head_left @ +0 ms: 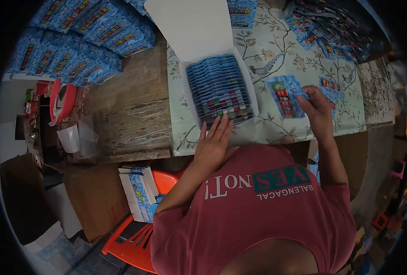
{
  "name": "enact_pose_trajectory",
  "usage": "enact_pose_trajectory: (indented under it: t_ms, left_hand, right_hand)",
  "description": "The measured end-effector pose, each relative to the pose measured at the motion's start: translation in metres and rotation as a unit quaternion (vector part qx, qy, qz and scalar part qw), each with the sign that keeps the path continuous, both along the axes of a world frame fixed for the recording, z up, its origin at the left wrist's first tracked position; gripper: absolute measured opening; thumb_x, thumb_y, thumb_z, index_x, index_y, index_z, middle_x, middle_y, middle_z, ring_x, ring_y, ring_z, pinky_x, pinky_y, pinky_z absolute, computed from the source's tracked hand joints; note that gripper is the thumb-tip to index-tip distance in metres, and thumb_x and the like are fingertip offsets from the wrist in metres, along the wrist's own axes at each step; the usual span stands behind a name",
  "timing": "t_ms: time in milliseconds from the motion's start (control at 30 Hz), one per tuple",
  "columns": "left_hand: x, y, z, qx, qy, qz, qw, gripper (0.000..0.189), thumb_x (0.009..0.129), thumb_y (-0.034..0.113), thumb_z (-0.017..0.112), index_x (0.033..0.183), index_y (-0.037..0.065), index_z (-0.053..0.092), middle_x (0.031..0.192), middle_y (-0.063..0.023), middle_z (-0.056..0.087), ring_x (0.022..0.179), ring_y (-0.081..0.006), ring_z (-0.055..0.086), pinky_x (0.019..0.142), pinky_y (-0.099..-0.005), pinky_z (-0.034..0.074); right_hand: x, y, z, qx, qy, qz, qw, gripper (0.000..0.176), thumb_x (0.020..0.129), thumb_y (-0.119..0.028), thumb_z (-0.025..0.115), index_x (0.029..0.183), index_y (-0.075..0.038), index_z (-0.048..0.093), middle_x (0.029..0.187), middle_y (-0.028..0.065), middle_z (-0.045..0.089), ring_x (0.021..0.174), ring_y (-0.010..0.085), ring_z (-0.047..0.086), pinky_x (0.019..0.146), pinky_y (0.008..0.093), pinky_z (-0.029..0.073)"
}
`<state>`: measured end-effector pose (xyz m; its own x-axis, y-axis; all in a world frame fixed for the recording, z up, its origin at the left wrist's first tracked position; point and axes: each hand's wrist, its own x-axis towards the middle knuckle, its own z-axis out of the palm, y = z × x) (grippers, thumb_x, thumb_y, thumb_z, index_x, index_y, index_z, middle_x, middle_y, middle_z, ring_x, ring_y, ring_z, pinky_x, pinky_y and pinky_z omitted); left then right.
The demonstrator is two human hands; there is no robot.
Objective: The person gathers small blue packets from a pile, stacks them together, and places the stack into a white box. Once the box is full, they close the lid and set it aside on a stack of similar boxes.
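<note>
A white open-lidded box [254,101] stands on the table with a row of blue packets [215,75] packed upright inside. My left hand [213,144] lies at the box's near edge, fingers stretched out, the tips touching the nearest packets. Off to the right of the box, my right hand [319,107] pinches a blue packet [283,97] by its right edge; the packet carries a strip of coloured pictures. It is held above the cloth, apart from the box. Close behind that hand, more packets [331,87] lie on the cloth, partly covered by it.
Blue filled boxes [82,59] are stacked at the back left. A heap of loose packets [327,30] lies at the back right. A floral cloth [267,46] covers part of the worn wooden table [134,110]. Beside me is an orange chair [125,243] with flat cartons [139,192].
</note>
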<state>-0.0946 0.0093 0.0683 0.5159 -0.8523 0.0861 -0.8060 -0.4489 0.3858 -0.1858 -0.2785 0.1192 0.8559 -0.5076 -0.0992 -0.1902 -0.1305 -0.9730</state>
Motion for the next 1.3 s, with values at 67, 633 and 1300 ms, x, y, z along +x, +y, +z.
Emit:
enact_pose_trajectory:
  t_ms: [67, 633, 1300]
  left_hand:
    - [-0.004, 0.002, -0.006, 0.003, -0.016, 0.0, 1.0, 0.065, 0.077, 0.035, 0.069, 0.129, 0.002, 0.047, 0.144, -0.0132, 0.035, 0.13, -0.0285, 0.037, 0.103, -0.0542, 0.03]
    - [0.044, 0.008, 0.014, -0.294, 0.109, 0.244, 0.918, 0.048, 0.088, 0.023, 0.058, 0.129, 0.0, 0.048, 0.137, -0.0181, 0.043, 0.124, -0.0276, 0.043, 0.102, -0.0353, 0.035]
    - [0.089, -0.013, -0.051, -0.344, 0.525, 0.209, 0.75, 0.063, 0.084, 0.004, 0.061, 0.137, -0.001, 0.028, 0.124, -0.0139, 0.051, 0.111, -0.0211, 0.051, 0.095, -0.0325, 0.042]
  right_hand:
    - [0.03, 0.025, 0.013, 0.053, -0.153, 0.05, 0.986, 0.012, 0.09, -0.005, 0.057, 0.101, -0.002, 0.054, 0.087, 0.0003, 0.059, 0.078, 0.0044, 0.053, 0.071, 0.0189, 0.042]
    - [0.107, 0.038, -0.041, -0.292, -0.102, 0.159, 0.937, 0.033, 0.089, -0.02, 0.059, 0.117, -0.005, 0.053, 0.102, 0.013, 0.062, 0.093, 0.0239, 0.06, 0.079, 0.0318, 0.048]
    - [0.12, 0.065, -0.12, 0.033, -0.141, 0.163, 0.976, 0.063, 0.088, -0.016, 0.058, 0.139, -0.001, 0.024, 0.131, 0.0159, 0.044, 0.121, 0.0231, 0.044, 0.102, 0.0334, 0.034]
